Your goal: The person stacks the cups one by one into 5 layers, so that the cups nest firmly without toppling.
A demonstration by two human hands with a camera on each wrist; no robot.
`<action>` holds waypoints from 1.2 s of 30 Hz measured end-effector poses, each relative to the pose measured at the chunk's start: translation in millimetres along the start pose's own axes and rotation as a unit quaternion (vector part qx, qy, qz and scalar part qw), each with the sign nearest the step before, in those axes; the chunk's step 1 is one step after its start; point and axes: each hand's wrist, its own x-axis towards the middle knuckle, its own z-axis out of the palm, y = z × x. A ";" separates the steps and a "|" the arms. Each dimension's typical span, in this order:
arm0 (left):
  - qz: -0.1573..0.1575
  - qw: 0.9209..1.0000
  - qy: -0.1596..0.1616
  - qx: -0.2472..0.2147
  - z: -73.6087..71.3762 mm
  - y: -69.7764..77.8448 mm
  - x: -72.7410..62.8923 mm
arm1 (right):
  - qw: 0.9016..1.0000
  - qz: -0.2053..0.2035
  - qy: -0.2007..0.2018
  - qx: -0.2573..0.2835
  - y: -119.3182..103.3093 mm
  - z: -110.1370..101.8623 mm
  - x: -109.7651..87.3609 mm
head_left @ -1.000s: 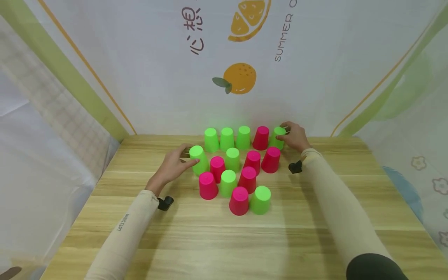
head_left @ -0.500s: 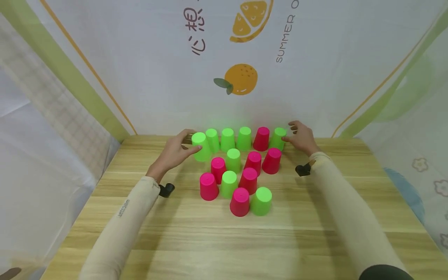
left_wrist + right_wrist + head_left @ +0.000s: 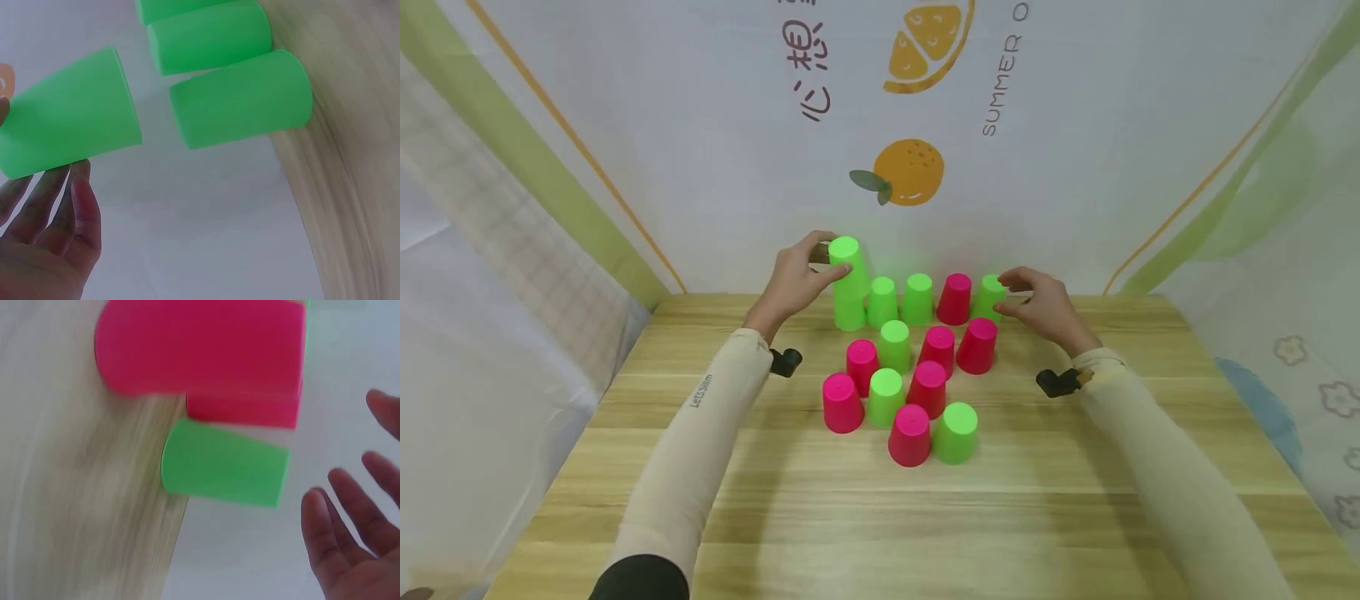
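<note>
My left hand (image 3: 797, 279) grips an upside-down green cup (image 3: 847, 262), thumb on the near side and fingers behind. This cup is over the leftmost green cup (image 3: 850, 313) of the back row. In the left wrist view a gap separates the held cup (image 3: 72, 119) from the standing green cup (image 3: 244, 100). At the row's other end, my right hand (image 3: 1043, 307) is beside a green cup (image 3: 989, 293), its fingers spread and holding nothing. The right wrist view has the fingertips (image 3: 314, 503) apart from that green cup (image 3: 225, 464).
Between the row's ends stand two green cups and a red cup (image 3: 954, 300). Several red and green cups stand upside down nearer, with a red cup (image 3: 910, 437) and a green cup (image 3: 956, 433) in front. A white printed cloth (image 3: 737, 208) hangs behind the wooden table (image 3: 850, 533).
My left hand has lifted the green cup from the second row's left end up and back, over the back-left cup. My right hand has let go of the right-end green cup and drawn slightly away.
</note>
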 end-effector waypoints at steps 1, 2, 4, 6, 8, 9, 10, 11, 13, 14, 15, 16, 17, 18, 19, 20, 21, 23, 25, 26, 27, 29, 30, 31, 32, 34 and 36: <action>-0.002 1.000 0.003 -0.002 1.5 0.5 3.5 | 1.000 -0.010 -0.003 0.004 -1.5 3.2 -2.7; -0.004 1.000 0.005 -0.004 3.2 0.8 6.8 | 1.000 -0.021 -0.005 0.004 -2.9 6.7 -5.3; -0.010 1.000 0.007 -0.006 6.8 1.0 12.4 | 0.999 -0.039 -0.009 0.004 -4.4 13.7 -10.1; -0.013 1.000 0.007 -0.006 10.4 0.5 17.1 | 0.999 -0.048 -0.016 0.004 -5.7 19.7 -14.3; -0.015 1.000 0.004 -0.003 14.3 0.0 21.0 | 0.998 -0.054 -0.022 -0.001 -5.5 24.5 -17.6; -0.016 1.000 0.002 -0.001 16.3 -0.4 22.7 | 0.998 -0.055 -0.025 -0.001 -5.2 26.2 -19.0; -0.017 1.000 -0.001 0.003 18.0 -0.9 24.0 | 0.998 -0.054 -0.027 -0.002 -4.8 27.6 -20.3; -0.017 1.000 -0.004 0.006 19.6 -1.5 25.2 | 0.998 -0.054 -0.028 -0.004 -4.7 28.9 -21.4; -0.019 1.000 -0.006 0.013 22.5 -2.9 27.3 | 0.998 -0.052 -0.034 -0.006 -3.9 31.1 -22.6; -0.020 1.000 -0.007 0.016 23.5 -3.6 27.9 | 0.998 -0.052 -0.038 -0.007 -4.0 31.8 -23.2; -0.021 1.000 -0.008 0.018 24.4 -4.4 28.5 | 0.998 -0.050 -0.041 -0.007 -3.8 32.8 -23.5; -0.023 1.000 -0.009 0.020 24.9 -5.1 28.8 | 0.998 -0.046 -0.045 -0.007 -3.2 33.8 -23.6; -0.024 0.999 -0.009 0.020 25.3 -5.4 29.1 | 0.998 -0.045 -0.047 -0.007 -3.0 34.8 -23.6; -0.026 0.999 -0.010 0.019 25.4 -5.9 29.3 | 0.998 -0.043 -0.048 -0.007 -2.4 35.8 -23.6; -0.027 0.999 -0.011 0.016 25.5 -6.3 29.5 | 0.998 -0.041 -0.048 -0.005 -1.9 36.6 -24.0; -0.029 0.999 -0.012 0.015 25.4 -7.1 30.0 | 0.998 -0.039 -0.046 -0.002 -1.3 37.5 -24.1; -0.031 0.999 -0.013 0.013 25.2 -7.7 30.3 | 0.998 -0.037 -0.043 0.004 -0.7 38.6 -24.3; -0.038 0.999 -0.016 0.009 24.6 -8.3 30.3 | 0.998 -0.037 -0.039 0.017 0.4 40.6 -24.9; -0.043 0.999 -0.018 0.006 23.8 -8.9 30.4 | 0.998 -0.037 -0.035 0.029 1.9 42.6 -25.2; -0.045 0.999 -0.021 0.005 23.5 -9.0 30.4 | 0.998 -0.037 -0.032 0.034 2.7 43.6 -25.4; -0.046 0.999 -0.023 0.003 23.1 -8.7 30.0 | 0.998 -0.037 -0.031 0.038 3.8 44.6 -25.4; -0.045 0.999 -0.028 0.000 22.6 -9.0 29.5 | 0.998 -0.035 -0.027 0.042 5.9 46.0 -25.3; -0.045 0.999 -0.029 -0.001 22.1 -9.4 28.6 | 0.998 -0.033 -0.026 0.043 7.0 46.6 -25.3; -0.046 0.998 -0.032 -0.001 21.5 -10.3 27.4 | 0.998 -0.030 -0.025 0.044 7.9 47.0 -25.4; -0.047 0.998 -0.033 -0.003 20.4 -11.5 25.3 | 0.998 -0.028 -0.023 0.046 8.9 47.3 -25.5; -0.051 0.998 -0.031 -0.003 17.2 -15.4 19.4 | 0.998 -0.022 -0.021 0.049 10.6 47.6 -25.6; -0.059 0.998 -0.025 -0.005 12.8 -21.5 11.5 | 0.998 -0.019 -0.018 0.053 12.6 47.7 -25.9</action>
